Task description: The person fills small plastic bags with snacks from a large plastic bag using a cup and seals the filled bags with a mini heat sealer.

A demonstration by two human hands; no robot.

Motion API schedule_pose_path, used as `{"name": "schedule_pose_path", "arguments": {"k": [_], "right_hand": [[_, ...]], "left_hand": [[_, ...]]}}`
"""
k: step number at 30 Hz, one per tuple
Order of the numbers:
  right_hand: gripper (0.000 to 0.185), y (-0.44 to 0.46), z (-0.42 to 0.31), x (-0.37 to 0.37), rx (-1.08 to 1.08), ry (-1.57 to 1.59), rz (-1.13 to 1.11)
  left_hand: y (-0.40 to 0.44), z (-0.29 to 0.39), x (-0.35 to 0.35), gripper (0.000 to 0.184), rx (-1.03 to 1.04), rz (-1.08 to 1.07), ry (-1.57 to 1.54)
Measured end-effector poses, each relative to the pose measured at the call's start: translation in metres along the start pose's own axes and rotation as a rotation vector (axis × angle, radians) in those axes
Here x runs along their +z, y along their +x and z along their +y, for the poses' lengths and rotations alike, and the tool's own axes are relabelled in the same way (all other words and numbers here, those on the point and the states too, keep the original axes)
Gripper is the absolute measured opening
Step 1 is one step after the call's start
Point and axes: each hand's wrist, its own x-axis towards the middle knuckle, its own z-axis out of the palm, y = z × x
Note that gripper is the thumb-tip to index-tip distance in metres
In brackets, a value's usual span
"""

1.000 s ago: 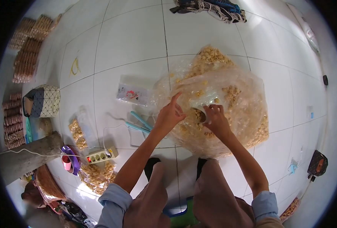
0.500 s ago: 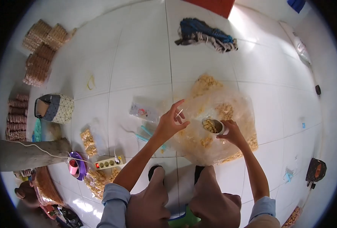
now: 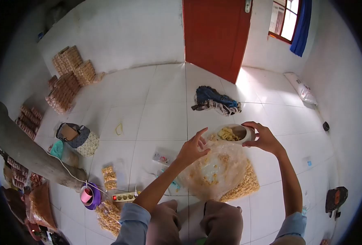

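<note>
My right hand (image 3: pixel 266 139) is wrapped round a white cup (image 3: pixel 248 135), tilted so its mouth faces left, with yellowish snack pieces (image 3: pixel 229 133) inside. The cup is raised above the far side of a large clear plastic bag (image 3: pixel 197 175), which lies on the floor before my knees. Many more snack pieces (image 3: pixel 246 183) fill the bag's right part. My left hand (image 3: pixel 193 151) is over the bag's left edge, fingers apart and curved, holding nothing that shows. Left of the bag lies a small printed packet (image 3: pixel 161 157), with turquoise-handled tool (image 3: pixel 175 184) partly hidden near my left forearm.
A power strip (image 3: pixel 124 197), a purple basin (image 3: pixel 93 200) and snack bags (image 3: pixel 108 216) lie at left. Beyond them are a handbag (image 3: pixel 83 139), a pillar (image 3: pixel 38 153) and stacked packs (image 3: pixel 64 90). A dark cloth bundle (image 3: pixel 215 100) lies ahead, before a red door (image 3: pixel 215 36).
My right hand has lifted the cup with snack pieces up and away from the bag's middle. The view has tilted up, showing the door and window. My left hand stays apart-fingered.
</note>
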Motion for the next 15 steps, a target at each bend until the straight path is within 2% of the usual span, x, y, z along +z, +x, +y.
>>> {"name": "schedule_pose_path", "arguments": {"k": [3,5,6,8,12,15], "right_hand": [[0.063,0.007,-0.027,-0.012,-0.002,-0.085,-0.087],[0.063,0.010,-0.038,-0.013,-0.170,-0.333,-0.140],[0.063,0.011,-0.043,-0.013,-0.170,-0.339,-0.141],[0.063,0.014,-0.051,-0.010,-0.321,-0.458,-0.156],[0.062,0.019,-0.074,-0.006,-0.283,-0.564,-0.160],[0.062,0.027,-0.081,-0.002,-0.367,-0.652,-0.146]], "left_hand": [[-0.002,0.009,0.000,0.076,-0.011,0.000,-0.007],[-0.005,0.012,0.000,0.076,0.007,-0.002,0.017],[-0.006,0.012,0.001,0.076,0.010,0.003,0.012],[-0.008,0.012,0.002,0.077,0.017,0.005,0.028],[-0.012,0.005,0.008,0.076,0.031,0.026,0.024],[-0.015,-0.001,0.010,0.077,0.069,0.099,0.099]]}}
